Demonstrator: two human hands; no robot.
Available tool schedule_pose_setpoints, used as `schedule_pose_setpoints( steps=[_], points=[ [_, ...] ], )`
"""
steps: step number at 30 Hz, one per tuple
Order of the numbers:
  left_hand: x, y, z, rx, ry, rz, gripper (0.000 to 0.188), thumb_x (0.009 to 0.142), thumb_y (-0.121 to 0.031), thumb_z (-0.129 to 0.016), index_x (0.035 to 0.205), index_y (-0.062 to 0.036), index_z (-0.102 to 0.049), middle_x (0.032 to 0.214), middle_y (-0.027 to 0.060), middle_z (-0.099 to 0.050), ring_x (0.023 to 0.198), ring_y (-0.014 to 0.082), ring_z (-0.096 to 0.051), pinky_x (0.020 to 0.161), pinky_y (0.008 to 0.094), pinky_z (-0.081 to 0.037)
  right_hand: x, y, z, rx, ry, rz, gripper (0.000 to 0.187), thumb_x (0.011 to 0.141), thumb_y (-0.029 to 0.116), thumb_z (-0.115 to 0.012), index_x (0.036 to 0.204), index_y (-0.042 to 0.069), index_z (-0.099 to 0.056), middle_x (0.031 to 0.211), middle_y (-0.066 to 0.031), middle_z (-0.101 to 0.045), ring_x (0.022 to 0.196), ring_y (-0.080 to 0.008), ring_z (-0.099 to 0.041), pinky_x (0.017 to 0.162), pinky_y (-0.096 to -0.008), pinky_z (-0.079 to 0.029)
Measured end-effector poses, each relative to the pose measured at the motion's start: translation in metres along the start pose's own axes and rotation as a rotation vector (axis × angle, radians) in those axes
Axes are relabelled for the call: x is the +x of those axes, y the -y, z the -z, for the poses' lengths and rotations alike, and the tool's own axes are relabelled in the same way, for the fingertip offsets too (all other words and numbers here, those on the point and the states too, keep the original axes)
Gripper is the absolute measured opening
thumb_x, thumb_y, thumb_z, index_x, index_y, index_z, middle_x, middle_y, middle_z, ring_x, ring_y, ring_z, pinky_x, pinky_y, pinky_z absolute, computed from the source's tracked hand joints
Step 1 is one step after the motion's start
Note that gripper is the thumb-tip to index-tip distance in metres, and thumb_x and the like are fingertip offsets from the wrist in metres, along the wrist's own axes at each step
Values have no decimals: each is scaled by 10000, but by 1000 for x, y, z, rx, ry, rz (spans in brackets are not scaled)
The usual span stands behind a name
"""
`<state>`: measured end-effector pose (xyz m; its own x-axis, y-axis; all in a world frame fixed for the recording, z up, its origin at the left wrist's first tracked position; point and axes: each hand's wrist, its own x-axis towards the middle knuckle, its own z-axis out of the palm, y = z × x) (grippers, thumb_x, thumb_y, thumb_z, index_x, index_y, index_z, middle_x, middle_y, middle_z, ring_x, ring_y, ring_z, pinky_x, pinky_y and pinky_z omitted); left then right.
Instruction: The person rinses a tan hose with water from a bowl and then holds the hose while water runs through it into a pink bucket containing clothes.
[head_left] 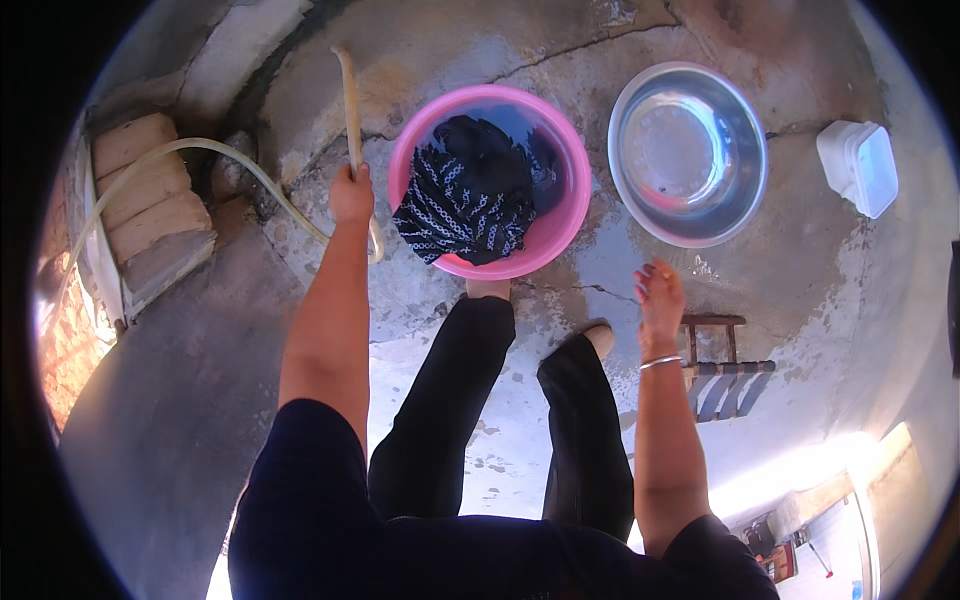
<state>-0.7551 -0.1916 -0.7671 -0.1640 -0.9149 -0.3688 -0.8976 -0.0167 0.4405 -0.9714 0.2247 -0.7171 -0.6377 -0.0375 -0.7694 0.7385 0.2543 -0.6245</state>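
Observation:
My left hand [350,193] is closed round a pale, whitish hose [352,110], to the left of a pink basin [398,160]. One length of the hose sticks out past my fist toward the far side. Dark cloth with a white chain-like pattern [465,212] lies bunched in the pink basin, with part draped over its near left rim. Plain black cloth is heaped beside the patterned part. My right hand [660,298] hangs empty, its fingers loosely bent and apart, a bangle at the wrist. Just beyond it stands a shiny metal basin [688,150] with no cloth in it.
A white plastic tub [858,167] sits at the far right. Below my right hand is a low folding stool [730,388] with dark straps. The hose runs left past a stack of pale blocks [150,190]. The concrete floor [560,60] is cracked and patchy, with damp-looking areas.

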Motion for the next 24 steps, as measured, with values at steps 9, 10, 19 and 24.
schedule_pose_setpoints(
  steps=[9,10,19,24],
  points=[
    [-301,-186,195,-218,332,-229,373,838,-217,-469,1183,-79,-441,981,206,-584,888,371,-571,728,445,-450,-262,129,-174,-112,572,197,249,897,235,-510,980,0,-521,855,-81,-614,776,-125,-563,722,-246,-445],
    [-308,-194,220,-139,366,-326,365,828,-224,-483,1167,-89,-469,977,196,-591,889,363,-575,738,443,-455,-289,150,-174,-40,577,202,220,905,237,-485,891,20,-519,781,-76,-611,690,-137,-567,641,-264,-465],
    [-85,-162,659,381,-101,-425,298,799,-249,-532,1022,-55,-564,993,157,-584,966,328,-546,818,424,-439,-522,320,-364,216,928,-234,246,895,287,-491,719,117,-466,598,7,-442,531,-115,-429,493,-252,-361],
    [-2,-69,919,646,-441,-47,244,808,-112,-468,1025,-46,-560,1109,161,-545,1045,308,-531,841,414,-454,-625,340,-511,392,950,-325,249,902,282,-482,716,120,-443,610,12,-412,556,-115,-414,509,-253,-353]
  ],
)
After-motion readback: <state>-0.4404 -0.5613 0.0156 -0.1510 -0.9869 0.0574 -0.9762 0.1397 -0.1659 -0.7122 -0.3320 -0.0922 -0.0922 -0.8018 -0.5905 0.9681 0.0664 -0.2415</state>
